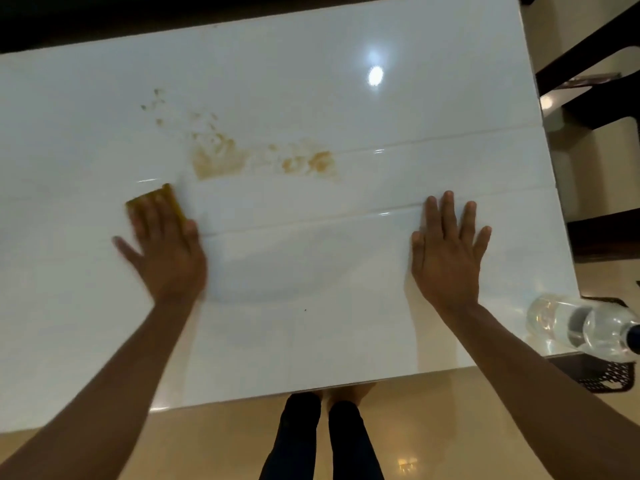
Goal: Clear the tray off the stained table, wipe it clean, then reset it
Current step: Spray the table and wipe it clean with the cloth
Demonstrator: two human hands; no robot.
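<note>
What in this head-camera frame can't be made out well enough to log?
- Sponge: mostly covered by the motion-blurred left hand, so its full shape is unclear.
- Clear bottle: cut off by the right frame edge; its cap end barely shows.
- Black mesh item: partly hidden by the table and bottle; what it is cannot be told.
- Tray: not identifiable in view.
- Right hand: flat, holding nothing.
</note>
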